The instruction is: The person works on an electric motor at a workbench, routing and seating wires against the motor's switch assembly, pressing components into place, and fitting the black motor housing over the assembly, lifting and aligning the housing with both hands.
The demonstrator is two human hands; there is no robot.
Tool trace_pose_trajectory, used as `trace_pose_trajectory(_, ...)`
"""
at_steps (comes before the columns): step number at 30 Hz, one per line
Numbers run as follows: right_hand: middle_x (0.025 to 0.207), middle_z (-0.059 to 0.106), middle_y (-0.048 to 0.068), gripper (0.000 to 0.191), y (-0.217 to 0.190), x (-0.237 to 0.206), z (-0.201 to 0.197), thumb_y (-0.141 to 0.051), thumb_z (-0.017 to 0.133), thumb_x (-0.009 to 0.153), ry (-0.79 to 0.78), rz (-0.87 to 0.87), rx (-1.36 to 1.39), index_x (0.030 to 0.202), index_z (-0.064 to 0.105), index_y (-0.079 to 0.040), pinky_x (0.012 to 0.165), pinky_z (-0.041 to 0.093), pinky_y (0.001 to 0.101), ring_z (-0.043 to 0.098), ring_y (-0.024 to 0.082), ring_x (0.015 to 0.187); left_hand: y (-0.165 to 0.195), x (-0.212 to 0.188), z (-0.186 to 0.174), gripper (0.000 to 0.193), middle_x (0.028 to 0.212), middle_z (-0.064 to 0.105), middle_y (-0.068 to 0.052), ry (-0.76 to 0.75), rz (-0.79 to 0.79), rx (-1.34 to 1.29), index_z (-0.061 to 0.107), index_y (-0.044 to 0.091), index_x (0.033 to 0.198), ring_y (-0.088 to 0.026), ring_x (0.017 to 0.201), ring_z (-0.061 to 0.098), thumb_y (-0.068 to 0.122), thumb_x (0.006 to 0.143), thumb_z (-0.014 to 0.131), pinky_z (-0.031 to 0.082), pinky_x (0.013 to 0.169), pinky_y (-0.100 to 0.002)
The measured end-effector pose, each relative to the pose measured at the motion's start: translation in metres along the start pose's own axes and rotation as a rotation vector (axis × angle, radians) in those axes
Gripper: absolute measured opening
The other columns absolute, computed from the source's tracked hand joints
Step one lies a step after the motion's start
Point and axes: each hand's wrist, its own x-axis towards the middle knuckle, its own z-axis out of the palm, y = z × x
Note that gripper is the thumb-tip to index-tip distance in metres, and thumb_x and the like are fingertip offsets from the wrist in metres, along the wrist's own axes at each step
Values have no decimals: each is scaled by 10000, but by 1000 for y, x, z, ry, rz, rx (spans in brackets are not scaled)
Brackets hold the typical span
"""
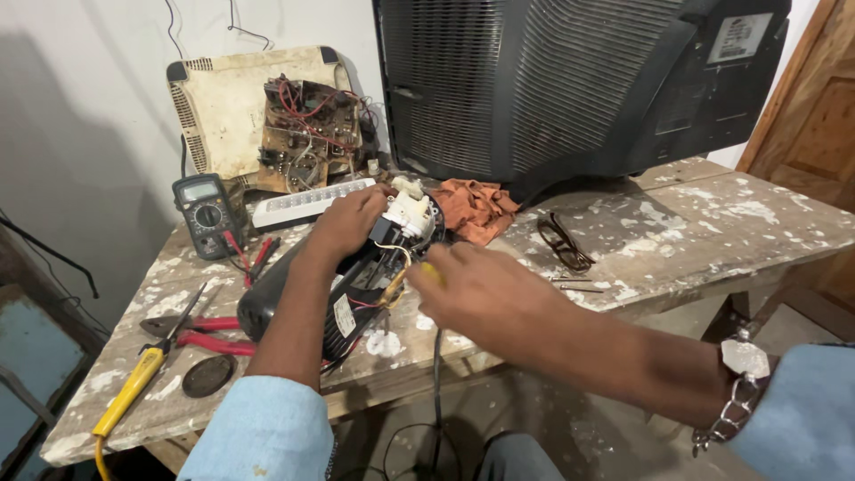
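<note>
A black opened appliance [356,285] with exposed wires and a white inner part [411,214] lies on the paint-spattered wooden table [677,240]. My left hand [346,223] grips the appliance's top near the white part. A yellow-handled tool [431,270] is in my right hand [476,289], its tip by the yellow wires; most of the tool is hidden by the fingers.
A multimeter [207,212] with red probes, red-handled pliers [200,331], a yellow soldering iron [134,383], a dark oval cover [207,375], a white strip light [312,203], an old circuit board [303,134], an orange rag [476,209], glasses [564,240] and a large black television [570,80] surround it.
</note>
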Motion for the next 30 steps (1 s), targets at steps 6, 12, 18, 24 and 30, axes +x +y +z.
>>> trace_pose_trajectory(6, 850, 734, 134, 341, 18, 15, -17, -350, 620, 951, -156, 597, 344, 1105, 634, -47, 673, 633, 344, 761, 235, 746, -1, 1, 1, 495, 1191, 708, -208, 17, -22, 45, 677, 137, 1295, -387, 1125, 663, 439, 983, 439, 488, 963, -439)
trace_pose_trajectory(12, 684, 754, 150, 390, 37, 31, -41, -402, 681, 922, -254, 785, 438, 899, 749, -19, 685, 612, 375, 780, 243, 663, 0, 3, 0, 489, 1175, 718, -203, -9, 11, 27, 673, 120, 1277, -380, 1111, 672, 425, 1004, 405, 495, 955, -443)
trace_pose_trajectory(18, 896, 722, 220, 323, 39, 34, -29, -263, 744, 895, -127, 402, 182, 1023, 678, 26, 718, 579, 466, 713, 396, 855, 1, 2, 0, 472, 1167, 710, -207, -3, -22, 78, 688, 153, 1274, -404, 1086, 664, 419, 993, 417, 495, 937, -456)
trace_pose_trajectory(24, 1285, 607, 201, 128, 26, 27, -23, -61, 697, 673, 146, -33, -222, 797, 720, -38, 979, 525, 461, 633, 328, 1126, 1, 1, -1, 457, 1174, 713, -196, -2, -24, 67, 691, 163, 1264, -398, 1084, 670, 418, 983, 438, 500, 933, -453)
trace_pose_trajectory(30, 1243, 475, 208, 436, 6, 23, -19, -32, 677, 776, 61, -119, -64, 1209, 628, -23, 888, 508, 500, 600, 335, 1014, 1, 0, -4, 450, 1160, 719, -198, -19, -15, 5, 684, 120, 1254, -381, 1093, 677, 387, 991, 436, 507, 927, -430)
